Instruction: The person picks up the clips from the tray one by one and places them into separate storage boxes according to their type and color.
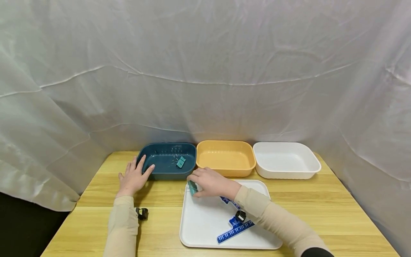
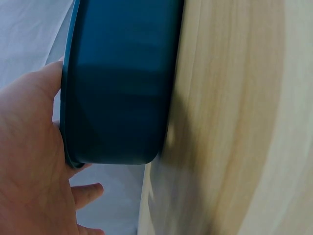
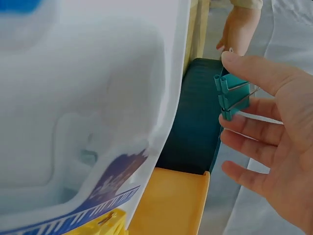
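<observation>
My right hand (image 1: 212, 182) pinches teal binder clips (image 3: 232, 95) between thumb and fingertips, just above the far left corner of the white tray (image 1: 199, 228). Their wire handles stick out in the right wrist view. My left hand (image 1: 132, 178) rests on the left end of the dark teal bin (image 1: 167, 176), its fingers spread over the rim. Inside that bin lie more teal binder clips (image 1: 181, 162). On the tray are blue clips with a piano-key pattern (image 1: 235, 232), partly covered by my right forearm.
A yellow bin (image 1: 224, 172) and a white bin (image 1: 285, 173) stand in a row to the right of the teal one. Behind them hangs a pale curtain (image 1: 205, 103). Something yellow (image 3: 105, 225) shows low in the right wrist view, its kind unclear.
</observation>
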`<state>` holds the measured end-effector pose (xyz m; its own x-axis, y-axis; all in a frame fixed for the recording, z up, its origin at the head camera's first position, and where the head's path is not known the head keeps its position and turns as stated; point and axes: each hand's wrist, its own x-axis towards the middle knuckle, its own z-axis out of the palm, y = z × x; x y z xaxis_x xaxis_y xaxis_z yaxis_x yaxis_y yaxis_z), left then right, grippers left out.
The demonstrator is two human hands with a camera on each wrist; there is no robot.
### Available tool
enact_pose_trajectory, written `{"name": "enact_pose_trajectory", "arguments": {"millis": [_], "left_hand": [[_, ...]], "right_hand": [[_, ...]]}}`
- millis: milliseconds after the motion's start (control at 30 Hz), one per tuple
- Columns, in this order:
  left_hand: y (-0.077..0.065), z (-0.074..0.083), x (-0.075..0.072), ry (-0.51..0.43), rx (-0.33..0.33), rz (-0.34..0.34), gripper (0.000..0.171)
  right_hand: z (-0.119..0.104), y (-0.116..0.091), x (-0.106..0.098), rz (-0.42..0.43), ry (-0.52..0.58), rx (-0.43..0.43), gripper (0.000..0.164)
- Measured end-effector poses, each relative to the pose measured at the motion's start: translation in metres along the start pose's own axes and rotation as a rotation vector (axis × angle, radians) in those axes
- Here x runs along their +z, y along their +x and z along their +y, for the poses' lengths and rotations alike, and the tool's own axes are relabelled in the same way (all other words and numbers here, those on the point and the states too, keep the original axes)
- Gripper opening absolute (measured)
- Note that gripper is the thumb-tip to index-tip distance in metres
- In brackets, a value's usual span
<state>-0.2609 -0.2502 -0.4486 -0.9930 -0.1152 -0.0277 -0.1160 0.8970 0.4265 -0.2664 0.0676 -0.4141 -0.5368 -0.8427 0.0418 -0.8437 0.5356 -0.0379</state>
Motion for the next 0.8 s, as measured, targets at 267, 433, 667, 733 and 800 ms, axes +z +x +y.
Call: {"name": "enact_pose_trajectory", "arguments": {"millis": [267,433,667,733,800], "left_hand": [[0.001,0.0,0.001,0.003,0.004,0.005,0.081],[0.001,0.0,0.001,0.003,0.003,0.01,0.082],[0.001,0.0,0.002,0.003,-0.001,0.009,0.083],[0.002,0.001,0.002,0.003,-0.001,0.008,0.082],[0.002,0.001,0.003,0.004,0.0,0.009,0.081]], "right_hand": [[-0.001,0.008,-0.003,0.1,-0.062,0.002,0.058],[-0.004,0.016,-0.005,0.151,-0.082,0.01,0.058],[-0.01,0.028,-0.008,0.192,-0.092,0.028,0.058],[-0.012,0.031,-0.009,0.206,-0.095,0.031,0.057],[-0.013,0.034,-0.01,0.225,-0.099,0.031,0.056]]}}
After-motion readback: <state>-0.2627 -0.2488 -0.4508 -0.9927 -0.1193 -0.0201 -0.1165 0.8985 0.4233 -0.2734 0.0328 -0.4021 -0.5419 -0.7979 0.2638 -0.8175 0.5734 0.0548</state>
